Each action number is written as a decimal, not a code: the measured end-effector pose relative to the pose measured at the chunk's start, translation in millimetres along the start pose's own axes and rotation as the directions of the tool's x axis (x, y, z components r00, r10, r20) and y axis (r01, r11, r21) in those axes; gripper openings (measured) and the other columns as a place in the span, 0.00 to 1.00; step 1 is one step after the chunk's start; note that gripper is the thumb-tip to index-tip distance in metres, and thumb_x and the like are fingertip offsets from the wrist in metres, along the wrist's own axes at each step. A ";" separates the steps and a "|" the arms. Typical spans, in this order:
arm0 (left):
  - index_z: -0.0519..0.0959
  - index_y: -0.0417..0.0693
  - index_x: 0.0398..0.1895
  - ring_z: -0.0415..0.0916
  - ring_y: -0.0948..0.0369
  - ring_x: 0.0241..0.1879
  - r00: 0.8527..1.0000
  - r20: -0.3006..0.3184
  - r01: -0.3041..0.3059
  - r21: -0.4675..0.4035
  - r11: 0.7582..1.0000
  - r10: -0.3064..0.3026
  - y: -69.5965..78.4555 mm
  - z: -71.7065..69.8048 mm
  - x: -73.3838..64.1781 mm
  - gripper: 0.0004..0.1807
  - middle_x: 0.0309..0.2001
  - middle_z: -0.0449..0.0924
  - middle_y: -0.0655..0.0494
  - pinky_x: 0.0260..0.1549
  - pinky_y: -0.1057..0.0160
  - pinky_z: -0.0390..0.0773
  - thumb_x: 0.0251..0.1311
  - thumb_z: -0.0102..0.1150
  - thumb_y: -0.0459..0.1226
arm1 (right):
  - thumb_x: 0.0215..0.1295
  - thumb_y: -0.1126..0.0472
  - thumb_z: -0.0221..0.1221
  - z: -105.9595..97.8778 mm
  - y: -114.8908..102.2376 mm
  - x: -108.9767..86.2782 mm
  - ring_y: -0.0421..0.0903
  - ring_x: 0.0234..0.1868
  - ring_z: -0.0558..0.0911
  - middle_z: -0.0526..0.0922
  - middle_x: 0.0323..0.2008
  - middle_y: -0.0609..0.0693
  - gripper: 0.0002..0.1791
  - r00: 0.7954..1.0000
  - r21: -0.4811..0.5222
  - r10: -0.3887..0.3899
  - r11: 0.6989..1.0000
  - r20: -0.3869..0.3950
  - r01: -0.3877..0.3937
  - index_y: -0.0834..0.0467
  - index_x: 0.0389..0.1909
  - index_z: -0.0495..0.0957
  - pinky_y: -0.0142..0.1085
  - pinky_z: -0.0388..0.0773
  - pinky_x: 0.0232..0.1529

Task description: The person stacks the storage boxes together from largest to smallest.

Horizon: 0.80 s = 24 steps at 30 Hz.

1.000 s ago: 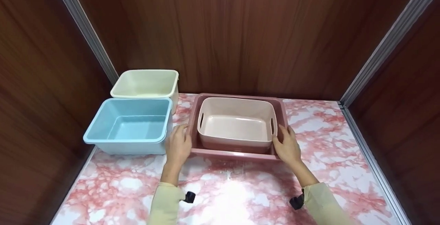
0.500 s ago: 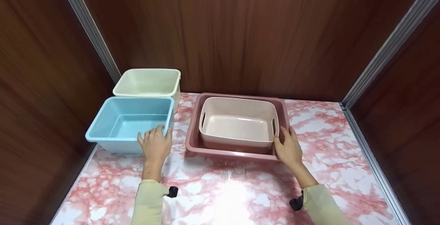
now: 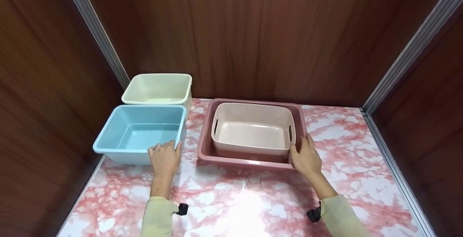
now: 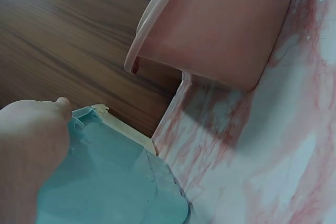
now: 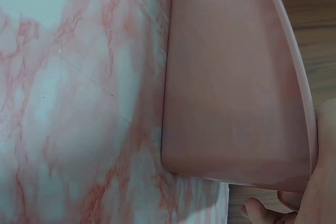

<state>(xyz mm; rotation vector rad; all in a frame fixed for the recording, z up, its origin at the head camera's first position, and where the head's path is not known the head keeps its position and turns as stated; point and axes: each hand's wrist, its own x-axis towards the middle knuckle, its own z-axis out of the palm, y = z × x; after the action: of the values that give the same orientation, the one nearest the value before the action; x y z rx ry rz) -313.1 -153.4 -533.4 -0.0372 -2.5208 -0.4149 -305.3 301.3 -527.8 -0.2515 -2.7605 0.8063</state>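
A light blue basin (image 3: 144, 135) stands at the left. My left hand (image 3: 165, 157) grips its front rim near the right corner, fingers bent over the edge; in the left wrist view that hand (image 4: 31, 145) covers part of the rim. A dark pink basin (image 3: 246, 163) sits in the middle, with a smaller beige bin (image 3: 249, 135) with side handle slots inside it. My right hand (image 3: 306, 156) holds the dark pink basin's right rim near the front corner, thumb on the inner side. The right wrist view shows the basin's outer wall (image 5: 231, 87) beside the hand.
Behind the blue basin stands a cream bin (image 3: 157, 87), close to the back wall (image 3: 231, 38). Wood-grain panels with metal strips enclose the left, back and right. The tabletop (image 3: 217, 200) has a red and white marbled surface.
My left hand has left the dark pink basin's left side and moved left onto the blue basin's front rim. My right hand has stayed on the dark pink basin.
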 end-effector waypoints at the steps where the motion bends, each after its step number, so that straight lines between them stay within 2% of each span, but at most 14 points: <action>1: 0.79 0.40 0.30 0.73 0.44 0.29 1.000 0.001 -0.004 0.000 1.000 0.004 1.1 -0.9 -1.8 0.19 0.27 0.82 0.44 0.43 0.44 0.62 0.67 0.55 0.48 | 0.72 0.43 0.44 -0.7 -0.1 0.0 0.70 0.55 0.73 0.52 0.74 0.60 0.35 1.000 -0.012 0.001 1.000 0.008 -0.001 0.63 0.69 0.62 0.63 0.69 0.49; 7: 0.79 0.41 0.29 0.74 0.45 0.29 1.000 0.020 -0.018 -0.015 1.000 0.018 8.4 -8.2 -14.1 0.18 0.27 0.82 0.46 0.43 0.44 0.63 0.67 0.55 0.48 | 0.73 0.39 0.40 -1.0 -0.5 0.0 0.71 0.54 0.73 0.51 0.74 0.59 0.38 1.000 -0.063 0.011 0.998 0.028 -0.009 0.65 0.70 0.60 0.64 0.69 0.48; 13: 0.81 0.42 0.33 0.74 0.46 0.30 0.999 0.049 -0.016 -0.039 0.999 0.017 18.1 -11.7 -23.3 0.19 0.28 0.83 0.46 0.45 0.45 0.62 0.68 0.54 0.49 | 0.72 0.35 0.38 -4.2 0.1 -2.4 0.71 0.54 0.73 0.52 0.74 0.58 0.40 0.999 -0.086 0.028 0.996 0.027 -0.025 0.62 0.70 0.60 0.64 0.69 0.47; 18: 0.81 0.42 0.32 0.73 0.47 0.30 0.998 0.054 -0.019 -0.056 0.998 0.022 25.8 -12.3 -28.0 0.20 0.29 0.83 0.46 0.45 0.45 0.61 0.68 0.53 0.50 | 0.72 0.38 0.41 -7.5 -0.5 -3.6 0.71 0.53 0.74 0.53 0.74 0.58 0.37 0.999 -0.099 0.033 0.995 0.015 -0.031 0.62 0.69 0.62 0.65 0.69 0.45; 24: 0.83 0.42 0.34 0.74 0.47 0.31 0.999 0.048 -0.018 -0.051 0.999 0.021 25.7 -14.0 -30.0 0.20 0.31 0.84 0.46 0.44 0.45 0.62 0.67 0.54 0.51 | 0.72 0.39 0.42 -4.0 -1.6 -3.3 0.71 0.53 0.74 0.56 0.73 0.58 0.36 1.000 -0.116 0.017 0.993 0.001 -0.016 0.62 0.68 0.64 0.64 0.70 0.45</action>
<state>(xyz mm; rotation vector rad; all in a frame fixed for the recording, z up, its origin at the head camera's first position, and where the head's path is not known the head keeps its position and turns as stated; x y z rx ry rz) -277.5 -131.2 -531.6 -0.0923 -2.5552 -0.4750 -301.1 301.2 -524.3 -0.2960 -2.8145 0.6514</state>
